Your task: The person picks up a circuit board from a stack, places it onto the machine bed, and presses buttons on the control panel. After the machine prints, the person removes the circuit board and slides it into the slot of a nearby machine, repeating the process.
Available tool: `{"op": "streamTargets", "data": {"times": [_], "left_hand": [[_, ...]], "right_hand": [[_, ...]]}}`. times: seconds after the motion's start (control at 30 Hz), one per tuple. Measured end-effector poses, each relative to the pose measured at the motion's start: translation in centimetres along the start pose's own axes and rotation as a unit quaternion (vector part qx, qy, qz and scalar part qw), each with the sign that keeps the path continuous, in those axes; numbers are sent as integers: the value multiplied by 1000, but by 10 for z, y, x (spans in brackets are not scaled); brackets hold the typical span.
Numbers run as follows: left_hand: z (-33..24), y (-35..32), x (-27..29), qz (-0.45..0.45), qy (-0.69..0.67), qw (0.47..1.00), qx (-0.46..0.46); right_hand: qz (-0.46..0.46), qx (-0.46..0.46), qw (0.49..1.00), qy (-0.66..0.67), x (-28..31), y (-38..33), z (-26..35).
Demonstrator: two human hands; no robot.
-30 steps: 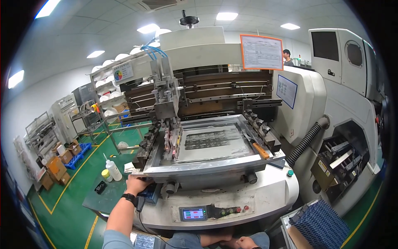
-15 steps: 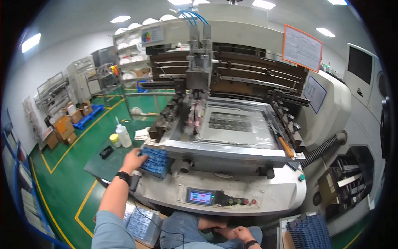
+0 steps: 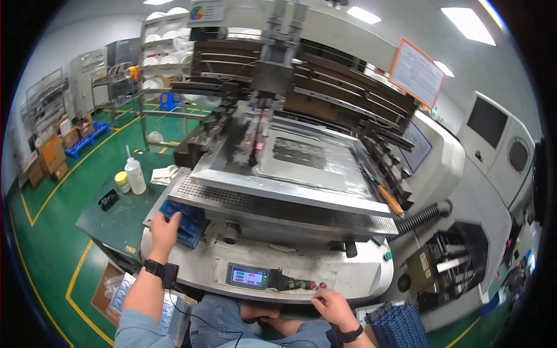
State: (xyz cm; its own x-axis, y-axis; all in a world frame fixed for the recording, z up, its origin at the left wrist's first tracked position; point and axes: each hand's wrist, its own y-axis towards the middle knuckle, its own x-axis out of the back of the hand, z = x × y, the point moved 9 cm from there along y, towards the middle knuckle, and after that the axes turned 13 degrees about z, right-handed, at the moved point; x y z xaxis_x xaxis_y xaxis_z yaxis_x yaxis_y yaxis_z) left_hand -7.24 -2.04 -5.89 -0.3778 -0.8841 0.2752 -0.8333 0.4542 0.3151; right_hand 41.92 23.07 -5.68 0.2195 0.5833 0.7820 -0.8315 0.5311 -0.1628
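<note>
The right hand (image 3: pixel 332 305) has risen to just below the round red buttons (image 3: pixel 313 286), fingers partly open, apparently empty, so both hands seem engaged; the left hand (image 3: pixel 163 231) touches the patterned blue stack (image 3: pixel 190 225) at the white machine base's (image 3: pixel 200 256) left front corner, grip unclear

Head cam: rode on the person's head, left half of a wide fisheye pair
Lap (image 3: pixel 220 310): sat right below the lens, at the bottom edge
Machine (image 3: pixel 290 195): view faced it and looked down, close enough to fill the middle
Ceiling lights (image 3: pixel 469 25): just squeezed in up top
</note>
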Motion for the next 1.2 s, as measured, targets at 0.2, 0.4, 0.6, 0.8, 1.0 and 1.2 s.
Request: {"op": "streamTargets", "data": {"times": [0.2,0.4,0.6,0.8,1.0,1.2], "left_hand": [[-13,3,0,-89,-6,994,-69],[5,12,10,-151,75,973,-159],[40,14,-32,-20,135,988,-74],[33,9,-39,-13,166,983,-75],[26,4,-36,-30,169,980,-100],[30,6,-37,-18,184,978,-92]], "right_hand": [[-75,154,977,-124,47,21,70],[-224,204,933,-193,92,79,88],[-267,99,949,-132,145,169,48],[-228,-11,957,-179,148,218,13],[-211,-36,966,-143,145,230,4],[-208,92,974,-10,156,225,12]]}}
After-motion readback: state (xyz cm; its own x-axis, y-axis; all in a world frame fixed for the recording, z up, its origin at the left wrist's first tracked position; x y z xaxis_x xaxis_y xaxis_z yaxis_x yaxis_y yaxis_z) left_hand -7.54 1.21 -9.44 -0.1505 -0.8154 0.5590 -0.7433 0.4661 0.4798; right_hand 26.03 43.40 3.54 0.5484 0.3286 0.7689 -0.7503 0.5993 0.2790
